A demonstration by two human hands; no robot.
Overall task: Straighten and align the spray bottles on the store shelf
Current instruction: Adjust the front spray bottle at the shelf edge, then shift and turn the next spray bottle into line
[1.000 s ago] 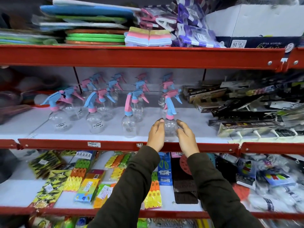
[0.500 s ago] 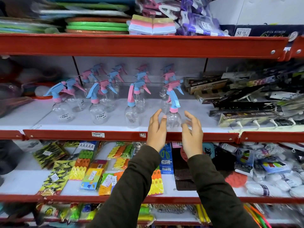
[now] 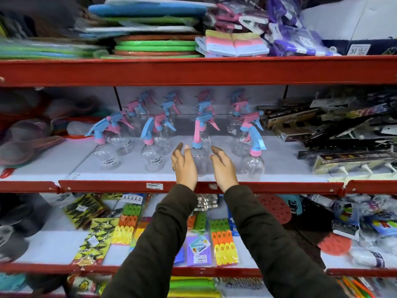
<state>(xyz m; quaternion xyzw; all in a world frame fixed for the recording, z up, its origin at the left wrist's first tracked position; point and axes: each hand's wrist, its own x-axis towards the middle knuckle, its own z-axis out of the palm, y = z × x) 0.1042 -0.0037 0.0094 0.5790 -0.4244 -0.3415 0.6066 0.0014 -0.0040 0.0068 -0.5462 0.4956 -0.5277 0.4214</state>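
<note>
Several clear spray bottles with pink and blue trigger heads stand in rows on the white middle shelf [image 3: 64, 166]. My left hand [image 3: 184, 166] and my right hand [image 3: 223, 168] flank the third front bottle [image 3: 198, 134], which has a pink trigger and a blue collar. Both hands have spread fingers and hold nothing; contact with the bottle is not visible. The rightmost front bottle [image 3: 252, 162] stands apart to the right, its blue trigger pointing right. Two other front bottles [image 3: 106, 155] [image 3: 152, 158] stand to the left, heads turned left.
Dark boxed goods [image 3: 322, 134] crowd the shelf's right end, and coloured bowls [image 3: 28, 136] lie at its left end. The red shelf lip [image 3: 107, 186] runs along the front. Mats and sponges fill the shelf above; packs of clothes pegs [image 3: 223, 244] lie below.
Both hands let go of the rightmost front bottle, opened, and moved left to either side of the neighbouring front bottle. The camera view shifted left as well.
</note>
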